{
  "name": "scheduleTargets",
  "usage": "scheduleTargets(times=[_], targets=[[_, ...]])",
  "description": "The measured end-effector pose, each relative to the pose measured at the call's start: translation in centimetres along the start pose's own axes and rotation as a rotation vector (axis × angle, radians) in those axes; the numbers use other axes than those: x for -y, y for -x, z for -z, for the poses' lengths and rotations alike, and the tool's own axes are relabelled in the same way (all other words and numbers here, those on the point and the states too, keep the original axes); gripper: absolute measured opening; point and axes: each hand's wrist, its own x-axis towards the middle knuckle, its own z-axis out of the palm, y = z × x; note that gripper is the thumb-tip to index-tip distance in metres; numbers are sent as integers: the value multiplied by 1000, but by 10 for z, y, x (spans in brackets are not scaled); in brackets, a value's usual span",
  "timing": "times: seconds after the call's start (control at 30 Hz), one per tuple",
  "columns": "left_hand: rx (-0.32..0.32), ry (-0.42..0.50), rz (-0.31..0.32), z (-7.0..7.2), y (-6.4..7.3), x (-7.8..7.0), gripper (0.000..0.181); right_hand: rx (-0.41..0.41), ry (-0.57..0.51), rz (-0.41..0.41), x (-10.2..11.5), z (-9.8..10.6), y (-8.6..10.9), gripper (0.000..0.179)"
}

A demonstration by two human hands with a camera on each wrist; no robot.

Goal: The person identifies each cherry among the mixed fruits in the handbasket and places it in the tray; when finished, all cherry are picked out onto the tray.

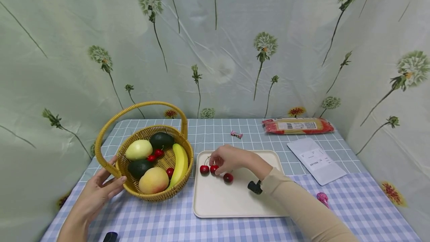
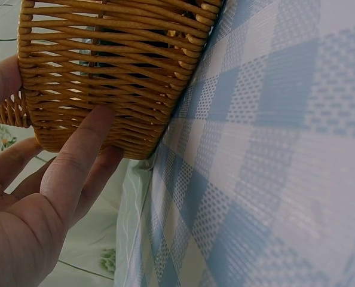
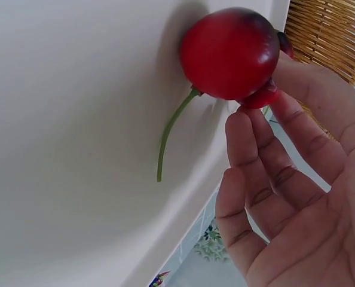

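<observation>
My left hand (image 1: 97, 189) rests on the near left side of a yellow wicker basket (image 1: 161, 196), its fairly straight fingers touching the weave (image 2: 106, 78). The basket holds a banana (image 1: 179, 163), a peach (image 1: 153, 180), a pale yellow-green fruit (image 1: 139, 149), dark green avocados (image 1: 162, 140) and several cherries (image 1: 159, 153). Over a cream tray (image 1: 235, 204), my right hand (image 1: 231, 158) pinches a cherry (image 1: 213, 169) between thumb and fingertips, partly hidden in the right wrist view. Another cherry (image 1: 204, 170) lies left of it; a third cherry (image 3: 228, 54), with a green stem, lies nearer my wrist.
Behind the tray lies a small pink wrapped candy (image 1: 236, 134). A red-and-yellow food packet (image 1: 297, 126) is at the back right, with a white labelled pouch (image 1: 316, 161) before it. A pink lollipop (image 1: 322, 198) sits beside my right sleeve. Checked cloth (image 1: 161, 223) covers the table.
</observation>
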Motion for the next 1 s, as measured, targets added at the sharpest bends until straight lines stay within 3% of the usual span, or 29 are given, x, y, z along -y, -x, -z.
scheduleTargets(times=[0.37, 0.6, 0.83, 1.0], targets=[[-1, 17, -23, 0, 0, 2, 94, -22, -5, 40, -2, 7, 16, 20], [-3, -13, 8, -2, 1, -1, 95, 8, -26, -98, -5, 5, 37, 21], [7, -25, 35, -2, 2, -4, 96, -12, -20, -60, -11, -5, 43, 19], [6, -30, 37, -2, 1, -4, 96, -34, -37, -96, -13, -4, 43, 22]])
